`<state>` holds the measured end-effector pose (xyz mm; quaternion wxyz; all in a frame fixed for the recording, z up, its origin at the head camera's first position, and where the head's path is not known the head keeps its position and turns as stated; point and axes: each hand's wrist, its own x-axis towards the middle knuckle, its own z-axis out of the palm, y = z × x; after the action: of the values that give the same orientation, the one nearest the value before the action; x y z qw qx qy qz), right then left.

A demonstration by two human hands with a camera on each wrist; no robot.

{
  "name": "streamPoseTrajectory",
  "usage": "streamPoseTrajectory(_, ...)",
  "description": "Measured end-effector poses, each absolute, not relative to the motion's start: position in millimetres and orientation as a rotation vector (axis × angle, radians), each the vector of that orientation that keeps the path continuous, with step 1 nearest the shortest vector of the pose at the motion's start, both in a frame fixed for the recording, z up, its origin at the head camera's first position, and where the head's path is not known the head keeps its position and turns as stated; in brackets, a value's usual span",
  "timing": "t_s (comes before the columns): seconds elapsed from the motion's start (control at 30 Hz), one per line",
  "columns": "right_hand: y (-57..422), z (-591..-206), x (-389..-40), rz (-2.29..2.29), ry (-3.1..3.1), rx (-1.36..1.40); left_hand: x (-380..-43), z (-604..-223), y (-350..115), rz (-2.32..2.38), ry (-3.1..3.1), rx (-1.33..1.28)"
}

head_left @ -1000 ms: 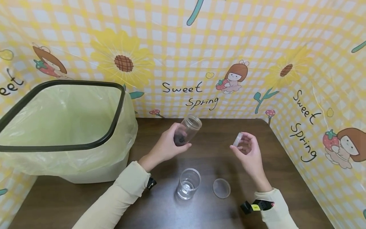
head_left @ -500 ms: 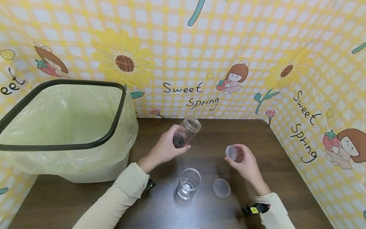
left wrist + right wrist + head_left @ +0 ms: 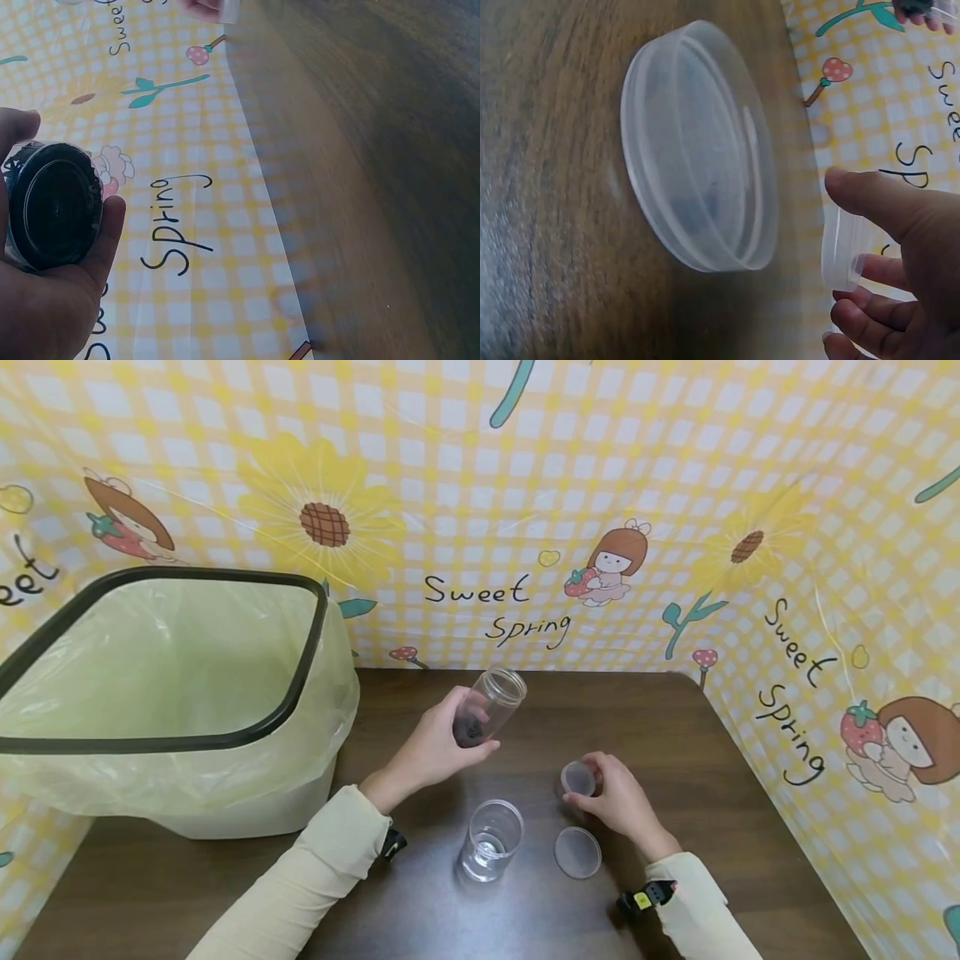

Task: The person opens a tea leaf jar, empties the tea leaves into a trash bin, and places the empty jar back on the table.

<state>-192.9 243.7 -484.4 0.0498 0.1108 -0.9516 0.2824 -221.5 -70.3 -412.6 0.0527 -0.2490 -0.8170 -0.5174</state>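
My left hand [image 3: 429,742] grips a clear jar [image 3: 495,696] above the table, its open mouth tilted away to the upper right. Dark contents lie at the bottom of the jar, and its dark base [image 3: 58,210] faces the left wrist camera. Low over the table, my right hand [image 3: 621,795] pinches a small translucent lid [image 3: 578,778] by its edge between thumb and fingers. Just in front of that hand a second translucent lid [image 3: 577,852] lies on the table; the right wrist view has this lid [image 3: 697,150] up close, hollow side up. To its left stands a clear open cup [image 3: 492,842].
A large bin [image 3: 247,810] with a black rim and a pale green liner stands at the left. Patterned yellow-and-white cloth [image 3: 465,468] rises behind and to the right of the dark wooden table [image 3: 420,910].
My right hand has come down and leftward with the small lid, turning the lid's flat face toward the head camera. The left hand and jar stay almost where they were.
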Motion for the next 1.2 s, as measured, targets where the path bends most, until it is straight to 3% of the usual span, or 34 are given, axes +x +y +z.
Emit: streamPoseTrajectory(1.2, 234.0, -497.4, -200.8, 0.693, -3.012, 0.361, -218.5, -400.9, -68.2, -1.553, -2.460, -0.733)
